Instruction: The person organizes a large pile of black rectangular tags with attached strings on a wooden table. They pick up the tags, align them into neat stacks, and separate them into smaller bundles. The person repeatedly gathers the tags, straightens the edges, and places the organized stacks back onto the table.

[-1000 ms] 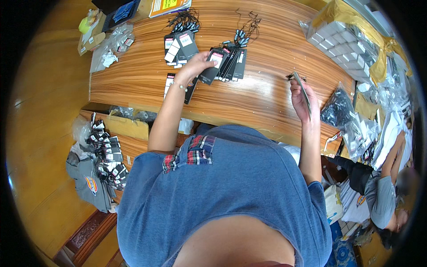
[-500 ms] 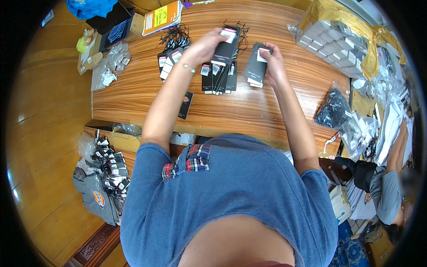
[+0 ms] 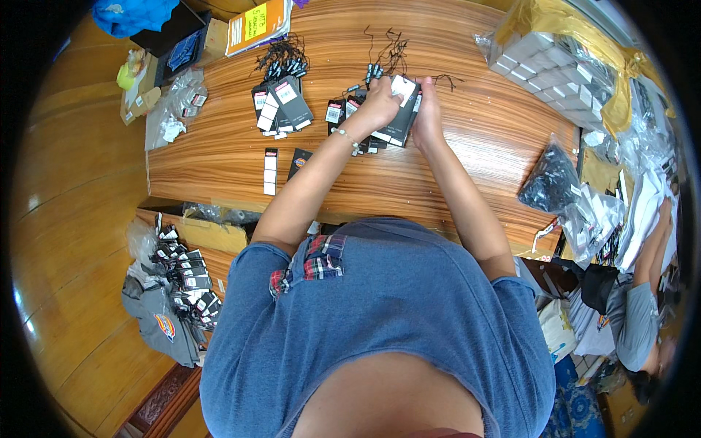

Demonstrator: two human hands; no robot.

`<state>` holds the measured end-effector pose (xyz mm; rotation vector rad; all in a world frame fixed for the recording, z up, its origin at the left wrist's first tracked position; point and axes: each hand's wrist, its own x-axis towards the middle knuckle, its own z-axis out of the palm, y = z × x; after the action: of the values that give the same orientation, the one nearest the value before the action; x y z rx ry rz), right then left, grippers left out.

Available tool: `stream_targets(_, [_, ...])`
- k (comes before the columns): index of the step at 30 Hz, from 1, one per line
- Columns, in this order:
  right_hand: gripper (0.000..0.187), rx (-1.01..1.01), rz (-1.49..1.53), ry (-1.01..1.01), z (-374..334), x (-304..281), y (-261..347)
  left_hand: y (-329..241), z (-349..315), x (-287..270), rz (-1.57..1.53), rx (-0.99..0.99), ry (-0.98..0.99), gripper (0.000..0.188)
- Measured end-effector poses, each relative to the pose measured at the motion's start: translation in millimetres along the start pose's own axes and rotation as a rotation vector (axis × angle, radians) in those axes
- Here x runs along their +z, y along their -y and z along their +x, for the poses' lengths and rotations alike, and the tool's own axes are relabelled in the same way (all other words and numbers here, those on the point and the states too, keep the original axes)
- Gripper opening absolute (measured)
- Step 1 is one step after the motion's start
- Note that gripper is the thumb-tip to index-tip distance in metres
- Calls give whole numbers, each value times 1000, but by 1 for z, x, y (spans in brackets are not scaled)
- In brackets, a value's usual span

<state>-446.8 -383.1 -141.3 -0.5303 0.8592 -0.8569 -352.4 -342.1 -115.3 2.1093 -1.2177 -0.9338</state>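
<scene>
head view shows dark, flat, rectangular tags [image 3: 399, 131].

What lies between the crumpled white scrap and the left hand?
In the head view, a fanned bunch of dark tags, then part of a second bunch beside the left hand.

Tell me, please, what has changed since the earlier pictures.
The right hand has moved left and forward, and the left hand has moved right; they now meet at the dark tags. The tag bunch on the left and the plastic bag stayed put.
</scene>
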Motion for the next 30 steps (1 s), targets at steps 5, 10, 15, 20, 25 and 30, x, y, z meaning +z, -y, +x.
stream_targets(5, [20,16,-89,-9,-7,12,-7,5,-8,17,11,50,-151,53])
stream_targets(10, [26,134,-30,-22,21,5,16,-3,-18,0,18,68,-208,65])
stream_targets(15, [34,289,102,77,36,-5,57,57,-34,-52,204,0,-206,64])
stream_targets(20, [32,136,82,82,50,-8,72,66,-61,-35,234,-148,-128,83])
stream_targets(25, [31,108,77,57,61,-10,78,73,-60,6,209,-201,-334,115])
stream_targets(30, [25,202,3,108,44,-17,66,64,-64,24,245,-168,-442,118])
